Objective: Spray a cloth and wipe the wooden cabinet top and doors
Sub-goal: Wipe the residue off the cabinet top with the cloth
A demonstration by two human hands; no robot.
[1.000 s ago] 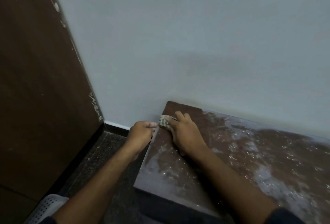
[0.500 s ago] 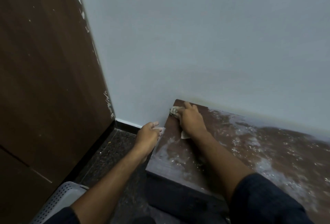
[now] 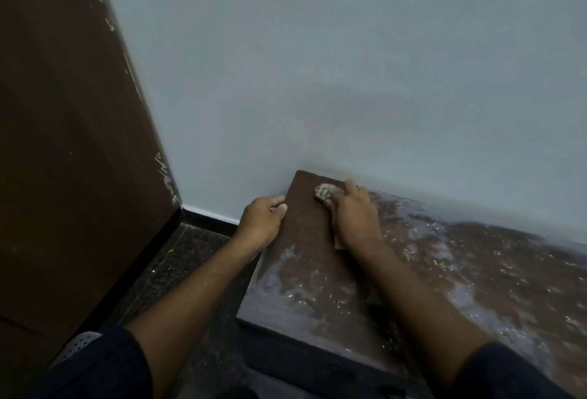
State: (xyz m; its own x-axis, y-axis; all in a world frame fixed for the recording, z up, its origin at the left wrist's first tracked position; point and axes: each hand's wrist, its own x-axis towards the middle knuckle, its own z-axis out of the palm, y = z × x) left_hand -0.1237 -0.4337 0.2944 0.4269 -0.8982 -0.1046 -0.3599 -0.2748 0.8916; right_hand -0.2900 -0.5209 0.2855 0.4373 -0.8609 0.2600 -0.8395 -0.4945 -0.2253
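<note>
The dark wooden cabinet top (image 3: 311, 284) runs along the wall, streaked with pale dust and wet smears; its far left corner looks darker and clean. My right hand (image 3: 357, 217) lies on a bunched light cloth (image 3: 325, 192) near that back corner, close to the wall, with the cloth poking out ahead of my fingers and a scrap showing behind my palm. My left hand (image 3: 262, 219) grips the cabinet's left edge, thumb on top. No spray bottle is in view.
A blue-grey wall (image 3: 349, 81) rises right behind the cabinet. A tall dark brown wooden panel (image 3: 70, 144) stands at the left. Dark speckled floor (image 3: 178, 259) lies between them, and a white perforated basket (image 3: 79, 343) peeks out at the bottom left.
My right hand has slid the cloth farther back and right along the top near the wall. My left hand has shifted back along the left edge. The view has swung left.
</note>
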